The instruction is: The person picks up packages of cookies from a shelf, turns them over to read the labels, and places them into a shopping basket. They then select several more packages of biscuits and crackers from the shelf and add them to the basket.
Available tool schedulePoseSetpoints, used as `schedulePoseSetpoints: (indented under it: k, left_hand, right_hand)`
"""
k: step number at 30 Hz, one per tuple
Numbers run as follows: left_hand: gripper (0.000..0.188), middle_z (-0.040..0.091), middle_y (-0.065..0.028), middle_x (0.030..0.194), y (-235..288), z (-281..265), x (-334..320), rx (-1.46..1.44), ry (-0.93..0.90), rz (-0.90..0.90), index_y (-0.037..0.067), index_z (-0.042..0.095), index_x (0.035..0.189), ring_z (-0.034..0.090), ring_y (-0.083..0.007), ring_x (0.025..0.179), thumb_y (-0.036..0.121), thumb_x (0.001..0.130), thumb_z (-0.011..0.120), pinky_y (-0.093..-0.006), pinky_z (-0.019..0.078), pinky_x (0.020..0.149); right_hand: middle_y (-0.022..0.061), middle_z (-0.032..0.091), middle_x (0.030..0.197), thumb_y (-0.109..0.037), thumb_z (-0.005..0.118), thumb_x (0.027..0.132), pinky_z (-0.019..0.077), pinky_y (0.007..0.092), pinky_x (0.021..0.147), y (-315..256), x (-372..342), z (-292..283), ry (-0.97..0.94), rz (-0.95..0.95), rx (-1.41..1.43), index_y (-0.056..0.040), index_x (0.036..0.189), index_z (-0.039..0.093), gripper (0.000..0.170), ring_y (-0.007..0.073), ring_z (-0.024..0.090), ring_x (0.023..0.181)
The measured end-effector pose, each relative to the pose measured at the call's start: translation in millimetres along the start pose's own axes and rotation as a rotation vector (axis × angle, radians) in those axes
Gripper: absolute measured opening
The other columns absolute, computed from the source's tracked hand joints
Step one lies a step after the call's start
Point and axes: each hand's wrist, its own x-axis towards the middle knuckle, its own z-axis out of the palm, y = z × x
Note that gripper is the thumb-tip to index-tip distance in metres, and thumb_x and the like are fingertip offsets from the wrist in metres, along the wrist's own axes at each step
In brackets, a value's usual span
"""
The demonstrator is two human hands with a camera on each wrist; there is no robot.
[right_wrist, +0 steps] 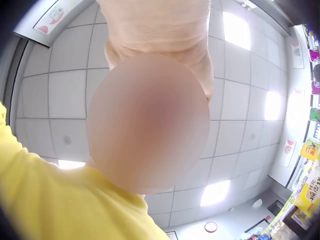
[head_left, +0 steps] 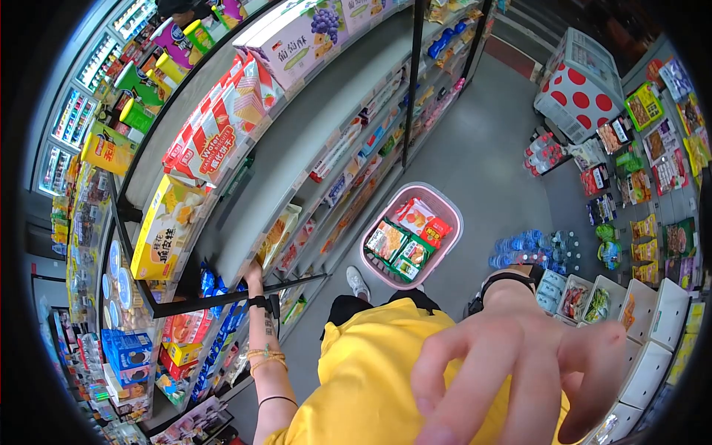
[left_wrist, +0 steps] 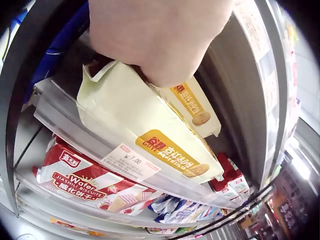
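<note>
My left hand (head_left: pixel 254 273) reaches into a shelf at the left and grips a cream-coloured biscuit packet (left_wrist: pixel 122 107) with a yellow label. In the left wrist view that hand lies over the packet's top end, its fingertips hidden behind it. A second matching packet (left_wrist: pixel 192 107) lies right beside the first, and both rest on the shelf behind a clear price strip (left_wrist: pixel 131 161). My right hand (head_left: pixel 519 363) is raised close to the head camera, fingers spread and loosely bent, holding nothing. The right wrist view shows its wrist (right_wrist: pixel 157 25) against the ceiling.
A pink basket (head_left: pixel 457 222) with several snack packs stands on the floor ahead of my feet. Red wafer packs (head_left: pixel 215 144) and a yellow box (head_left: pixel 159 230) sit on the shelf top. Water bottles (head_left: pixel 530 245) and white bins (head_left: pixel 656 315) are at the right.
</note>
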Motion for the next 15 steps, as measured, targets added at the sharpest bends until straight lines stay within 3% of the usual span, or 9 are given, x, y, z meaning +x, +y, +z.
schedulePoseSetpoints:
  k: [3,7,8,11,12,15]
  left_hand:
    - [0.038,0.069,-0.0234,0.110,-12.5,8.0,7.8,0.023,-0.041,-0.006,-0.003,0.067,0.108,0.065,-0.0381,0.104,0.030,0.095,0.054,-0.0475,0.0465,0.089]
    - [0.038,0.070,-0.0239,0.105,-30.5,23.0,19.1,-0.027,-0.042,-0.075,-0.004,0.069,0.104,0.067,-0.0381,0.098,0.031,0.094,0.056,-0.0482,0.0478,0.086]
    - [0.034,0.070,-0.0233,0.102,-35.1,27.1,17.4,-0.011,0.013,0.003,-0.002,0.069,0.099,0.066,-0.0419,0.094,0.026,0.096,0.049,-0.0509,0.0490,0.082]
    - [0.036,0.070,-0.0242,0.101,-27.7,13.7,16.6,0.060,-0.002,0.071,-0.003,0.069,0.097,0.067,-0.0397,0.093,0.026,0.097,0.047,-0.0519,0.0491,0.080]
    - [0.037,0.070,-0.0245,0.101,-18.3,6.2,13.6,0.060,-0.059,0.062,-0.003,0.069,0.097,0.067,-0.0391,0.093,0.027,0.098,0.046,-0.0520,0.0492,0.080]
    - [0.037,0.071,-0.0231,0.094,-54.3,32.8,23.7,-0.031,0.003,0.074,-0.003,0.068,0.095,0.066,-0.0381,0.084,0.027,0.098,0.046,-0.0510,0.0496,0.075]
  right_hand:
    - [0.0196,0.066,0.104,-0.034,0.050,0.101,0.0512,0.0460,0.085,0.8,1.0,1.2,0.003,-0.008,0.002,-0.0119,0.106,0.050,0.023,0.0395,0.056,0.107]
    - [0.0207,0.062,0.109,-0.036,0.051,0.101,0.0495,0.0462,0.085,-6.2,4.0,1.0,0.002,-0.018,-0.012,-0.0122,0.109,0.048,0.025,0.0390,0.055,0.109]
    - [0.0210,0.062,0.110,-0.036,0.051,0.101,0.0491,0.0462,0.086,-8.4,5.3,0.5,0.005,-0.017,-0.011,-0.0122,0.109,0.048,0.026,0.0389,0.055,0.109]
    - [0.0219,0.059,0.113,-0.037,0.052,0.100,0.0477,0.0464,0.086,-20.8,7.2,0.1,0.019,0.021,-0.018,-0.0124,0.112,0.047,0.028,0.0385,0.054,0.111]
    - [0.0222,0.058,0.114,-0.038,0.052,0.100,0.0473,0.0464,0.087,-27.1,7.4,-0.3,0.029,0.061,-0.023,-0.0125,0.112,0.047,0.028,0.0383,0.054,0.111]
    - [0.0231,0.056,0.118,-0.039,0.052,0.100,0.0460,0.0465,0.087,-45.1,-6.7,-23.8,0.098,0.314,-0.013,-0.0127,0.115,0.046,0.031,0.0379,0.053,0.113]
